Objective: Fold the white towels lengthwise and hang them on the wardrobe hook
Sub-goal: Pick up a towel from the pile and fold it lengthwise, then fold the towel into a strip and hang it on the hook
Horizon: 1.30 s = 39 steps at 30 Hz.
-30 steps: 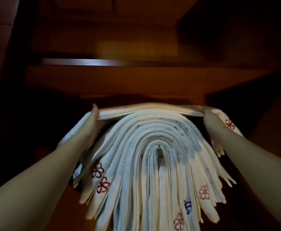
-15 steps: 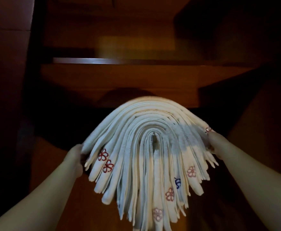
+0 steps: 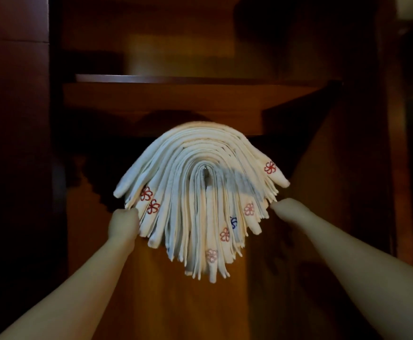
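Note:
A thick stack of white towels (image 3: 200, 153) with embroidered flowers hangs folded over a small metal hook (image 3: 205, 171) inside the wardrobe, and their ends fan out downward. My left hand (image 3: 123, 224) is at the lower left ends of the stack, its fingers curled against the outer towel's edge. At the lower right ends, my right hand (image 3: 286, 208) touches the towels with its tip. That hand's fingers are hidden by the cloth.
A wooden shelf (image 3: 166, 99) crosses just above the towels. The wardrobe's back panel (image 3: 176, 303) is behind and below them. Dark wooden side walls (image 3: 14, 168) stand left and right. The lighting is dim.
Both hands slid from the top of the stack down along its sides to the hanging ends. The top towel now drapes over the stack. The view has pulled back.

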Motion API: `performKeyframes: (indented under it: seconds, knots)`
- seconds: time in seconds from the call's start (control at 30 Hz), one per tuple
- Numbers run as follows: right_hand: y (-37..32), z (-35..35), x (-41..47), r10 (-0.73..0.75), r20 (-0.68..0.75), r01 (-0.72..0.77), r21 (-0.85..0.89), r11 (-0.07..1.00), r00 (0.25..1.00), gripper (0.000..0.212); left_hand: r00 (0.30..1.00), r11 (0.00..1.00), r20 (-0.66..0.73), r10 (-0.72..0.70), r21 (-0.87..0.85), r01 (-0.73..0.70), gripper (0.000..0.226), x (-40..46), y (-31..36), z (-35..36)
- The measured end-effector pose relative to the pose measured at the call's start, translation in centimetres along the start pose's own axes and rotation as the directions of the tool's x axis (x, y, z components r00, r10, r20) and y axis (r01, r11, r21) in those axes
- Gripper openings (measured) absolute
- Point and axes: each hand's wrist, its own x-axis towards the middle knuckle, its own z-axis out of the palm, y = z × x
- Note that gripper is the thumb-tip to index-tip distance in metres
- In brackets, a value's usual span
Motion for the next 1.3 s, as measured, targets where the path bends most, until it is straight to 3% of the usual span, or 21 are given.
performKeyframes:
  seconds: [0.07,0.17,0.3,0.43,0.57,0.7,0.77,0.97,1.3]
  knots:
    - [0.2,0.7,-2.0,-0.057,0.008,0.057,-0.077,0.995,0.998,0.028,0.991,0.995,0.117,0.068,0.069,-0.076,0.009,-2.1,-0.2,0.9]
    - [0.6,1.6,-5.5,-0.107,0.001,0.107,-0.029,0.994,0.994,0.020,0.938,0.973,0.335,0.091,0.172,-0.156,0.019,-5.0,-0.7,2.1]
    - [2.8,4.0,-12.1,-0.133,0.041,0.134,-0.028,0.991,0.990,0.034,0.802,0.950,0.596,0.039,0.227,-0.215,0.037,-10.5,-3.3,3.0]
    - [6.3,7.6,-20.4,-0.054,0.137,0.061,-0.047,0.997,0.989,0.039,0.671,0.863,0.741,0.008,0.335,-0.379,0.035,-15.8,-7.4,2.2]
    - [11.3,12.2,-28.9,0.055,0.214,-0.041,-0.068,0.997,0.975,0.041,0.518,0.851,0.852,-0.083,0.331,-0.407,0.041,-20.4,-13.8,0.7]
    - [16.8,15.7,-36.8,0.190,0.248,-0.165,-0.115,0.979,0.950,0.044,0.381,0.818,0.915,-0.135,0.320,-0.479,0.045,-25.7,-20.7,-0.3]
    - [19.6,17.0,-40.6,0.269,0.247,-0.231,-0.172,0.958,0.931,0.046,0.281,0.798,0.947,-0.157,0.289,-0.529,0.047,-28.5,-23.8,-0.3]
    - [29.2,18.9,-51.1,0.518,0.238,-0.476,-0.211,0.854,0.822,0.042,0.054,0.780,0.956,-0.290,0.268,-0.566,0.047,-37.9,-31.6,1.8]
    - [48.6,14.2,-57.7,0.736,0.239,-0.688,-0.262,0.676,0.633,0.046,-0.144,0.719,0.898,-0.415,0.227,-0.656,0.045,-56.6,-38.1,14.9]
